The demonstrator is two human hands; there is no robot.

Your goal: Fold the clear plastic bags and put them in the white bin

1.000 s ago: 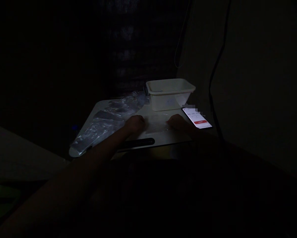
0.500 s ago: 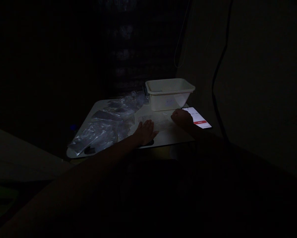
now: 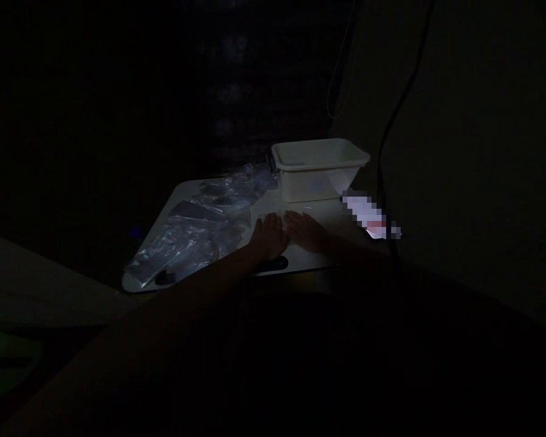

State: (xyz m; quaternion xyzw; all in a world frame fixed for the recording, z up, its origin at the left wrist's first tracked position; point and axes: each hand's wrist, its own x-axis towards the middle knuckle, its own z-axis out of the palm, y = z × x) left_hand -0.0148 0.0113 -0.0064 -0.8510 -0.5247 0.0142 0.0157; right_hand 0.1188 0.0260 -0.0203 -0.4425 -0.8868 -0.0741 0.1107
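Note:
In the dim light my left hand (image 3: 269, 237) lies flat on the white table (image 3: 295, 262), its fingers stretched away from me. Close beside it, my right hand (image 3: 305, 231) rests palm down with fingers extended to the left, almost meeting the left hand. Beneath the fingertips is a thin clear plastic piece, mostly covered by both hands; whether it is a bag or a sheet I cannot tell. Several clear plastic bags (image 3: 186, 240) lie in a loose spread to the left of my hands.
A white plastic tub (image 3: 316, 184) stands at the table's back right. A lit phone (image 3: 366, 213) lies at the right edge, its screen blurred out. A dark cable (image 3: 398, 106) hangs on the right. A dark oval slot (image 3: 277, 263) sits at the table's front edge.
My right hand has moved left from near the phone, its closed fingers now laid out flat beside my left hand. The left hand stays nearly in place, and the view has shifted slightly.

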